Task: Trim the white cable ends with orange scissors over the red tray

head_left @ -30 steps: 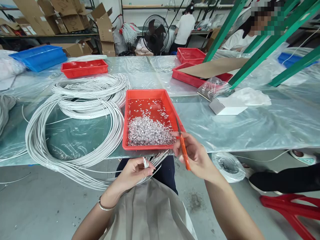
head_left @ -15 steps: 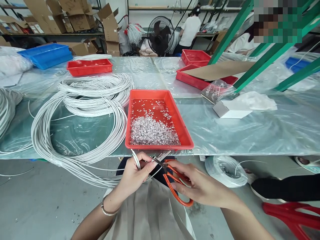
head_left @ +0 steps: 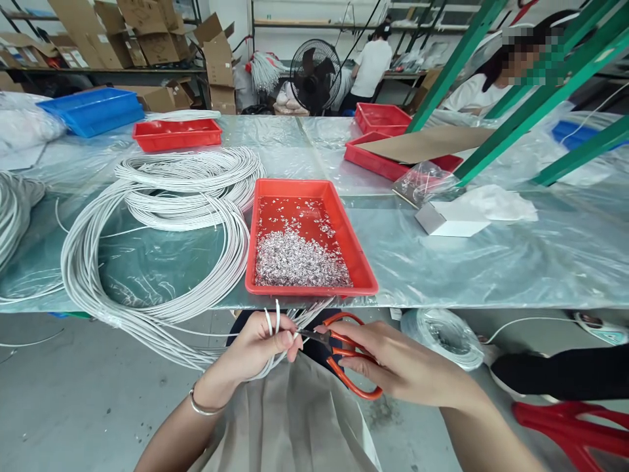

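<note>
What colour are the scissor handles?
The scissor handles are orange, best seen in the head view.

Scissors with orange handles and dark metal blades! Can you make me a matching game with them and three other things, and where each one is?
Things:
1. orange-handled scissors with dark metal blades
2. thin white cable ends
3. round black fan
4. heap of small shiny silvery pieces

Places:
A. poking up from the left hand
B. inside the nearest red plastic tray
C. gripped by the right hand
D. beyond the far edge of the plastic-covered table

Right pairs: 1-C, 2-A, 3-D, 4-B.
</note>
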The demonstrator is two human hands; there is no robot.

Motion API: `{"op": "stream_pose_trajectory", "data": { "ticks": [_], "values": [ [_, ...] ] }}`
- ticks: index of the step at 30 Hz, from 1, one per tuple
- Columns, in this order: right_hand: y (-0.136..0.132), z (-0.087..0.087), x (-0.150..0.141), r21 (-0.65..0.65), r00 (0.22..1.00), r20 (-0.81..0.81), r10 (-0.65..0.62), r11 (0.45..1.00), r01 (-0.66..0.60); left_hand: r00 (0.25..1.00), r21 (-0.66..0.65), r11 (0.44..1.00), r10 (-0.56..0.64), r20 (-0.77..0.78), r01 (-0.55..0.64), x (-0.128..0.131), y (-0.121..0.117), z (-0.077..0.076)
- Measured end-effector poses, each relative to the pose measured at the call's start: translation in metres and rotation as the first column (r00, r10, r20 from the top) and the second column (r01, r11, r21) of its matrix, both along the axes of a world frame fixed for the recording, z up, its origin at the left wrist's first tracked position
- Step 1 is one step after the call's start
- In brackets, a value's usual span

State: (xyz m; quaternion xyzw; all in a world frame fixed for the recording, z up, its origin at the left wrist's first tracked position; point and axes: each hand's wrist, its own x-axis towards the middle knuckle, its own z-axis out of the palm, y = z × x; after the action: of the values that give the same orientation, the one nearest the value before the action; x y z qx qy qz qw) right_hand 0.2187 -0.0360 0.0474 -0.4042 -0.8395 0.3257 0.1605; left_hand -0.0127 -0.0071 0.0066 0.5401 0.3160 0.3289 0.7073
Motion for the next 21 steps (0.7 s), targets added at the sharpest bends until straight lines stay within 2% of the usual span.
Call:
{"op": "stream_pose_trajectory", "data": {
  "ticks": [3, 6, 8, 10, 13, 15, 17, 18, 19, 21],
  "values": [
    [0.006, -0.007, 0.004, -0.008, 0.999, -0.039, 0.004, 1.0, -0.004, 0.99, -0.115, 0.986, -0.113, 0.091, 0.123, -0.002, -0.002, -0.003],
    [0.016, -0.018, -0.003, -0.117, 0.971, -0.228, -0.069, 0.992, 0.043, 0.997, -0.072, 0.997, -0.029, 0.069, 0.034, 0.002, -0.003, -0.003],
    [0.022, -0.025, -0.015, -0.243, 0.886, -0.429, -0.177, 0.967, 0.075, 0.998, 0.038, 0.998, 0.054, -0.018, -0.054, 0.006, -0.003, -0.002],
    [0.024, -0.032, -0.033, -0.355, 0.768, -0.576, -0.28, 0.932, 0.074, 0.988, 0.143, 0.986, 0.103, -0.114, -0.086, 0.009, -0.003, -0.001],
    [0.023, -0.04, -0.057, -0.553, 0.582, -0.669, -0.463, 0.832, 0.026, 0.962, 0.294, 0.948, 0.186, -0.2, -0.122, 0.011, -0.002, 0.0],
    [0.021, -0.044, -0.067, -0.679, 0.463, -0.677, -0.572, 0.729, -0.093, 0.931, 0.435, 0.885, 0.287, -0.227, -0.167, 0.01, -0.001, 0.0],
    [0.021, -0.047, -0.071, -0.737, 0.398, -0.663, -0.634, 0.646, -0.198, 0.899, 0.552, 0.813, 0.366, -0.242, -0.183, 0.009, 0.0, -0.001],
    [0.021, -0.048, -0.071, -0.745, 0.389, -0.658, -0.645, 0.634, -0.208, 0.885, 0.588, 0.787, 0.395, -0.247, -0.187, 0.008, 0.001, -0.002],
    [0.022, -0.047, -0.07, -0.739, 0.392, -0.658, -0.643, 0.65, -0.176, 0.872, 0.609, 0.769, 0.42, -0.251, -0.195, 0.008, 0.002, -0.003],
    [0.023, -0.046, -0.068, -0.681, 0.417, -0.672, -0.612, 0.732, -0.023, 0.844, 0.626, 0.746, 0.471, -0.257, -0.226, 0.009, 0.005, -0.004]
  ]
}}
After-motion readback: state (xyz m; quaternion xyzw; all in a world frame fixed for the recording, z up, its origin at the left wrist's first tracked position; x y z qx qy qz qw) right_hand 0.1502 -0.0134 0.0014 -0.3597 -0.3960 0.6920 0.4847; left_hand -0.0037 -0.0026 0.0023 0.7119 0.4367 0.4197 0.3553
